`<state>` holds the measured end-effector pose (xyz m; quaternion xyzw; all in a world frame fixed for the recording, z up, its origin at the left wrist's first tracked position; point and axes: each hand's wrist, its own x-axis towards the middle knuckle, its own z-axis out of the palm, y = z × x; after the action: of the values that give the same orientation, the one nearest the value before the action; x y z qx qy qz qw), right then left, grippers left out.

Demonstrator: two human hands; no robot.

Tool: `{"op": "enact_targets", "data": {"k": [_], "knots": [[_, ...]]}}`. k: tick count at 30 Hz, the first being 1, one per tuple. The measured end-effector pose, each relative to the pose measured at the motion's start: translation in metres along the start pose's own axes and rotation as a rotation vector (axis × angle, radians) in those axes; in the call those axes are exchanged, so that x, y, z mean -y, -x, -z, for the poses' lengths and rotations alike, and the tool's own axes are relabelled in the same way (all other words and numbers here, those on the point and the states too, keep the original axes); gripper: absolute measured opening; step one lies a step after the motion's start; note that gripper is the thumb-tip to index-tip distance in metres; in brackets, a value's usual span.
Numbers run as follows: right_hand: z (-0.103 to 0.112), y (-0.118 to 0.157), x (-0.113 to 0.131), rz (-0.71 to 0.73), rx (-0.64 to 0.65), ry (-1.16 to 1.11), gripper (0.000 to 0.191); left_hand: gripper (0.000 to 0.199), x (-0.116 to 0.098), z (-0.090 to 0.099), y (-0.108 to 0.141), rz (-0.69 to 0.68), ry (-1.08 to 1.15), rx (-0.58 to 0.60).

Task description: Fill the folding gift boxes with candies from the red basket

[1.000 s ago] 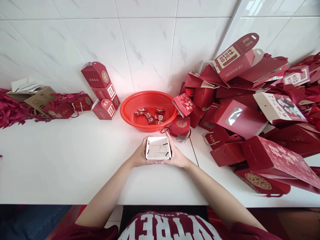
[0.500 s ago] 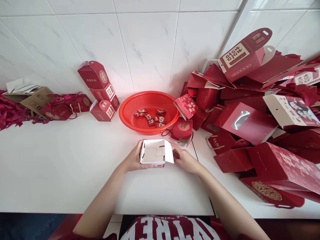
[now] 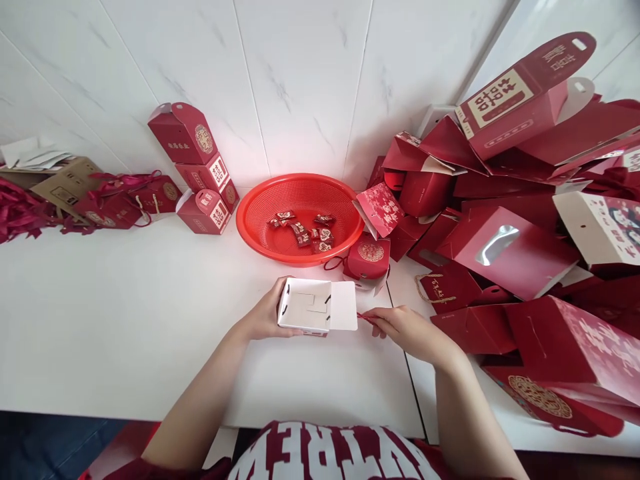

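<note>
A small gift box [image 3: 307, 305], white inside, is turned with its open top toward me, and one flap [image 3: 344, 306] sticks out to the right. Dark cord bits show on its inner walls. My left hand [image 3: 270, 313] grips the box from its left side, thumb along the near edge. To the right of the flap, my right hand [image 3: 400, 328] pinches a thin red cord [image 3: 367, 317] that runs to the box from the fingertips. Just beyond the box stands a red plastic basket [image 3: 250, 241] with several wrapped candies [image 3: 301, 233] in it.
A big heap of red gift boxes [image 3: 505, 250] covers the right side. Several red boxes [image 3: 203, 212] are stacked against the tiled wall [image 3: 305, 87]. Far left lie ribbons [image 3: 20, 210] and a cardboard piece [image 3: 70, 189]. A red box with cord [image 3: 369, 257] sits by the basket.
My right hand has pulled away to the right from the box, drawing the red cord out. The flap lies more outspread, and my left hand keeps its hold.
</note>
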<state>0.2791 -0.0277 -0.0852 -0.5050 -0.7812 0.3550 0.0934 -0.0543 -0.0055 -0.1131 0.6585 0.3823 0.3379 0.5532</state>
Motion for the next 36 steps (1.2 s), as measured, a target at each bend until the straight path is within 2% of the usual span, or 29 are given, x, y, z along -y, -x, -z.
{"op": "enact_targets", "data": {"k": [2,3,5,7,8,10,11,12,16,18,22,24,25,29,31,33,36], "knots": [[0.006,0.011,0.003,0.045,-0.015,-0.014,0.030,0.085,0.001,-0.007,-0.001,-0.013,0.024,0.050],[0.009,0.016,0.005,0.070,-0.067,-0.024,0.027,0.086,0.001,-0.010,-0.002,-0.020,0.032,0.077],[0.010,0.022,0.012,0.143,-0.303,-0.041,0.025,0.088,0.003,-0.017,-0.004,-0.030,0.029,0.094],[0.005,0.020,0.022,0.297,-0.556,-0.042,0.024,0.089,0.004,-0.022,-0.006,-0.035,0.015,0.096],[-0.001,0.015,0.026,0.382,-0.613,-0.035,0.028,0.090,0.004,-0.023,-0.007,-0.042,-0.001,0.088],[-0.018,0.001,0.033,0.488,-0.553,0.007,0.056,0.091,0.004,-0.025,-0.007,-0.058,-0.044,0.060],[-0.028,-0.008,0.035,0.486,-0.508,0.032,0.073,0.091,0.003,-0.024,-0.007,-0.063,-0.062,0.051],[-0.038,-0.016,0.035,0.463,-0.478,0.053,0.082,0.090,0.002,-0.024,-0.007,-0.062,-0.076,0.046],[-0.071,-0.041,0.023,0.327,-0.424,-0.085,0.090,0.089,0.000,-0.023,-0.005,-0.048,-0.095,0.048],[-0.078,-0.047,0.015,0.330,-0.370,-0.192,0.090,0.091,0.002,-0.024,-0.005,-0.043,-0.100,0.044],[-0.078,-0.051,0.007,0.385,-0.358,-0.282,0.082,0.119,-0.004,-0.015,0.001,0.015,-0.238,0.046],[-0.076,-0.051,0.007,0.398,-0.383,-0.249,0.080,0.123,-0.020,-0.002,0.007,0.053,-0.433,0.035],[-0.075,-0.050,0.008,0.403,-0.392,-0.223,0.079,0.117,-0.032,0.007,0.011,0.068,-0.537,0.027],[-0.072,-0.050,0.008,0.398,-0.373,-0.174,0.078,0.073,-0.095,0.043,0.014,0.128,-0.761,-0.058],[-0.072,-0.051,0.006,0.387,-0.346,-0.191,0.080,0.060,-0.121,0.059,0.000,0.105,-0.805,-0.145],[-0.073,-0.052,0.004,0.376,-0.332,-0.217,0.082,0.050,-0.136,0.075,-0.028,0.085,-0.852,-0.238],[-0.074,-0.053,0.002,0.366,-0.339,-0.227,0.083,0.042,-0.131,0.101,-0.091,0.083,-0.969,-0.253]]}}
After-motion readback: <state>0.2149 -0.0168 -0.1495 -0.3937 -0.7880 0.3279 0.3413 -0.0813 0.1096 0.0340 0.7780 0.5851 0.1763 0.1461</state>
